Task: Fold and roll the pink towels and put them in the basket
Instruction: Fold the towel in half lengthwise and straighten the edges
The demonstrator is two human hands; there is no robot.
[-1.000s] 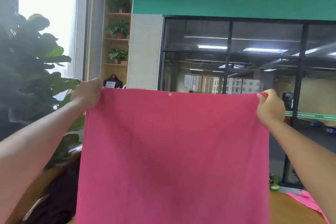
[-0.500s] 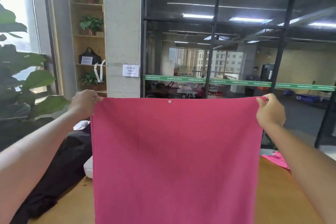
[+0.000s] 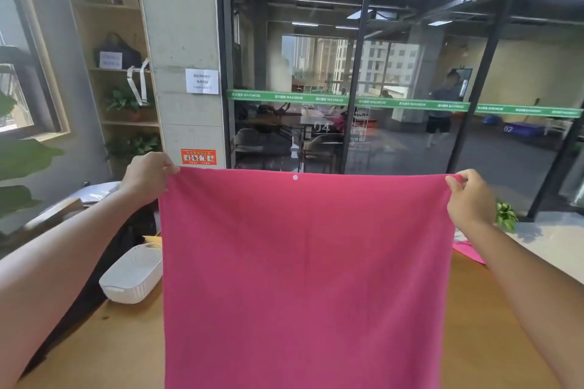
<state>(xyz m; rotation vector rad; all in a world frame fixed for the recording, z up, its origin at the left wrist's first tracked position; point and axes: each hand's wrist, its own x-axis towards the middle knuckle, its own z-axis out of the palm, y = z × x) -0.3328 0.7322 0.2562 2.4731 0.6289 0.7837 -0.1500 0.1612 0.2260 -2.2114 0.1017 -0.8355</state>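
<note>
A pink towel [image 3: 303, 278] hangs spread out flat in front of me, above the wooden table [image 3: 104, 354]. My left hand [image 3: 147, 175] pinches its top left corner and my right hand [image 3: 471, 197] pinches its top right corner, both arms stretched forward. A small white snap sits at the middle of the top edge. The white ribbed basket [image 3: 132, 278] stands on the table to the left of the towel, partly hidden behind it. A corner of another pink towel [image 3: 467, 251] lies on the table at the right, behind my right arm.
Black fabric [image 3: 126, 240] lies along the table's left edge behind the basket. A small green plant [image 3: 505, 215] stands at the far right. A glass wall, a concrete pillar and shelves with plants rise beyond the table.
My view has tilted down, so the table and basket have come into sight. Both hands keep their hold on the towel's top corners, and the towel stays spread.
</note>
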